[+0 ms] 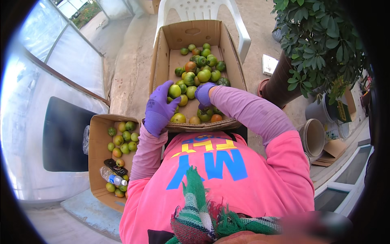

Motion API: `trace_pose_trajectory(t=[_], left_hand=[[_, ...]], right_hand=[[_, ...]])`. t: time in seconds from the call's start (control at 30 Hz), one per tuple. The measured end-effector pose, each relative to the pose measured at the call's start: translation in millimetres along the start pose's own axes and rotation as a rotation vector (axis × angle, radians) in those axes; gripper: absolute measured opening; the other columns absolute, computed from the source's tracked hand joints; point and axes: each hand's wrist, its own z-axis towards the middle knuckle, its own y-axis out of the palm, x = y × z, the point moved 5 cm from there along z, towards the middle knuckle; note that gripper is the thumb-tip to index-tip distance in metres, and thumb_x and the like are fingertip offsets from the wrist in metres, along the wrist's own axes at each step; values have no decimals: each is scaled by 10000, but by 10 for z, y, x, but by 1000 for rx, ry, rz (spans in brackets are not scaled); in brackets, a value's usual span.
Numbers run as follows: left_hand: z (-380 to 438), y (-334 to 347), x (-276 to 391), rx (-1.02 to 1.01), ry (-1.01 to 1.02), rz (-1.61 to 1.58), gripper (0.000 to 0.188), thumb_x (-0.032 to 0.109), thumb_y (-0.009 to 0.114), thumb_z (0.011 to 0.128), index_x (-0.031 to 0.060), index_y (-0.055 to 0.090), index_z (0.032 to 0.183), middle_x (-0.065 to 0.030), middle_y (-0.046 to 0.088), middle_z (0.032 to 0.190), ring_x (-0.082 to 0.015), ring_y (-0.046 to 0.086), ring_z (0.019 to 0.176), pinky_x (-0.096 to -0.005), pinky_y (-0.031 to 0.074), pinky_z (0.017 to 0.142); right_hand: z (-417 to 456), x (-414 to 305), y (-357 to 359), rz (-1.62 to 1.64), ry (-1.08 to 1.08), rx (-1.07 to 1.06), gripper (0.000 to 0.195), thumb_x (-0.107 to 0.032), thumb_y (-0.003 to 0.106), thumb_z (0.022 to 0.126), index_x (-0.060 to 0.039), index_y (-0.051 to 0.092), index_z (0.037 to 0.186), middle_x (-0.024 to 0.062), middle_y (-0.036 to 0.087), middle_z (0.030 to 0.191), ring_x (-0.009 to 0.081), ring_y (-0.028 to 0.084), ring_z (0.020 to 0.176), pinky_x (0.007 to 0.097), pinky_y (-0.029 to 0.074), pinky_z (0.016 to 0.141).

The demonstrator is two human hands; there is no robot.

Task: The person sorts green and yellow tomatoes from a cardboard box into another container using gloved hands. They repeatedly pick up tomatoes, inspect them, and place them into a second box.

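Note:
In a purple glove, my left hand (160, 105) is at the left side of a cardboard box (192, 29). Its fingers and thumb curve around a green tomato (174, 91). My right hand (203, 94), gloved alike, reaches down among the tomatoes from the right; the wrist and sleeve hide most of its fingers, so its grip is unclear. A large dark green tomato (205, 114) and a reddish-orange tomato (216, 118) lie below it, by the near wall. Farther up the box, green tomatoes mingle with an orange-red tomato (190, 66).
A white plastic chair (240, 30) stands behind the box. At left, a second cardboard box (97, 158) holds tomatoes, a clear bottle (112, 176) and a dark object (115, 167). A leafy plant (320, 39) and a bucket (312, 137) are at right.

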Motion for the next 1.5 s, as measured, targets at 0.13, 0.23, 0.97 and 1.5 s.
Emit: trace_pose_trajectory(t=[0.13, 0.23, 0.97, 1.5], left_hand=[[-13, 6, -10, -4, 3, -9, 572, 130, 853, 826, 28, 627, 1341, -189, 697, 1162, -340, 682, 1002, -410, 549, 891], [-12, 0, 17, -37, -21, -23, 565, 171, 838, 837, 42, 606, 1335, -209, 679, 1205, -413, 667, 1087, -457, 547, 923], [-12, -5, 48, -70, -39, -12, 586, 187, 835, 843, 58, 594, 1361, -213, 674, 1209, -413, 654, 1126, -462, 533, 964], [-86, -215, -25, 178, -225, -362, 553, 108, 837, 878, 7, 614, 1373, -141, 705, 1192, -232, 695, 1052, -346, 562, 920]], right_hand=[[79, -271, 7, -67, -16, -164, 551, -392, 829, 809, -107, 752, 1275, 121, 733, 1288, 313, 704, 1194, 473, 577, 947], [152, -243, 45, -121, 35, -137, 550, -331, 845, 790, -132, 746, 1293, 96, 735, 1293, 293, 709, 1191, 484, 586, 918], [327, 87, 334, -215, 327, -260, 507, -226, 819, 847, -189, 733, 1346, 31, 688, 1407, 264, 687, 1238, 493, 619, 843], [-253, 289, -622, 338, 88, 484, 568, -531, 737, 881, -147, 712, 1298, 201, 746, 1139, 375, 722, 1051, 489, 555, 924]])
